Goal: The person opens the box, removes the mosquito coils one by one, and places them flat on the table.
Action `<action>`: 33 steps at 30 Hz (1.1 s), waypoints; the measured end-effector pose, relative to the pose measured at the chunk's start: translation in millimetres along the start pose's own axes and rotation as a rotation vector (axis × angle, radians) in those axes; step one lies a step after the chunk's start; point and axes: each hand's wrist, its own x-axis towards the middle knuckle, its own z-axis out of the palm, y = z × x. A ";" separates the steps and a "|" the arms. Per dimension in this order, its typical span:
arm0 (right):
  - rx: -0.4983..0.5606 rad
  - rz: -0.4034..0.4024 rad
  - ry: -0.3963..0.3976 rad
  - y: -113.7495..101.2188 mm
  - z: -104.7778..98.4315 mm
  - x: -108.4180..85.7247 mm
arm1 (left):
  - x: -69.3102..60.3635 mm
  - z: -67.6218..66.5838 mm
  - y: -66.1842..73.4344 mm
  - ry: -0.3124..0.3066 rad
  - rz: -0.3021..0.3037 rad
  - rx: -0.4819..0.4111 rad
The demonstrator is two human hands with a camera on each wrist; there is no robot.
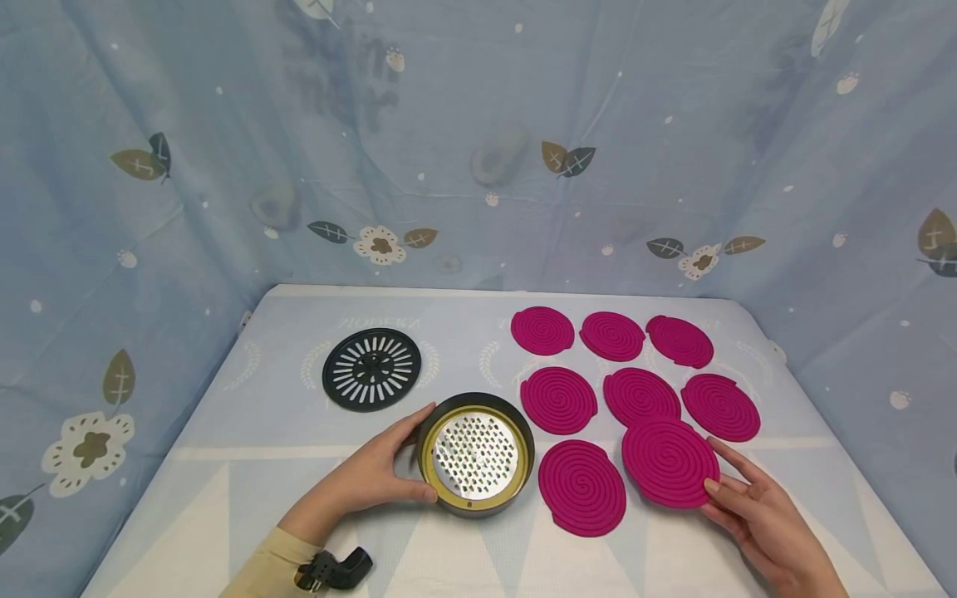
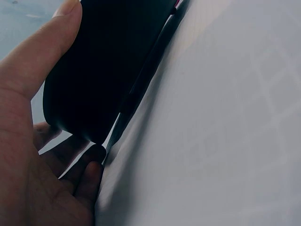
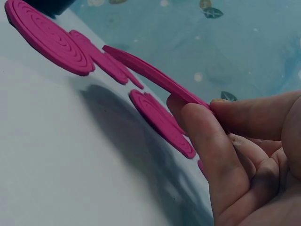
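Note:
My right hand (image 1: 763,507) pinches the edge of a magenta mosquito coil (image 1: 670,463) between thumb and fingers. In the right wrist view the held coil (image 3: 157,77) is tilted and raised off the table, with its shadow below. My left hand (image 1: 377,473) grips the side of a round black coil holder (image 1: 475,455), which has a gold inner rim and a studded silver plate. From the left wrist view, the thumb lies against the holder's dark wall (image 2: 108,56) and the fingers curl at its lower edge. Nearest the holder lies another flat coil (image 1: 582,488).
Several more magenta coils (image 1: 558,400) lie in rows on the right half of the table. A black slotted lid (image 1: 371,370) rests at the left, behind the left hand. Blue patterned cloth (image 1: 478,166) hangs behind the table (image 1: 247,465) and along its sides.

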 end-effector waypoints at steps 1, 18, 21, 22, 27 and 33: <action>0.004 0.001 -0.001 0.3 -1.5 -1.0 | 0.0 0.0 0.0 -0.001 0.001 -0.001; -0.022 0.019 0.011 4.9 -16.7 -6.9 | 2.2 -0.9 -1.2 0.001 0.020 0.006; -0.053 0.031 0.038 5.2 -16.6 -7.0 | 1.9 -0.7 -1.3 -0.002 0.016 0.004; -0.061 0.033 0.044 5.4 -16.7 -6.8 | 1.6 -0.8 -1.3 -0.002 0.013 0.005; -0.084 0.034 0.051 5.9 -17.5 -5.4 | 0.2 -1.2 -0.9 0.003 0.004 -0.006; -0.073 0.047 0.036 5.6 -19.0 -7.0 | -0.3 -0.3 -0.5 -0.003 0.004 -0.002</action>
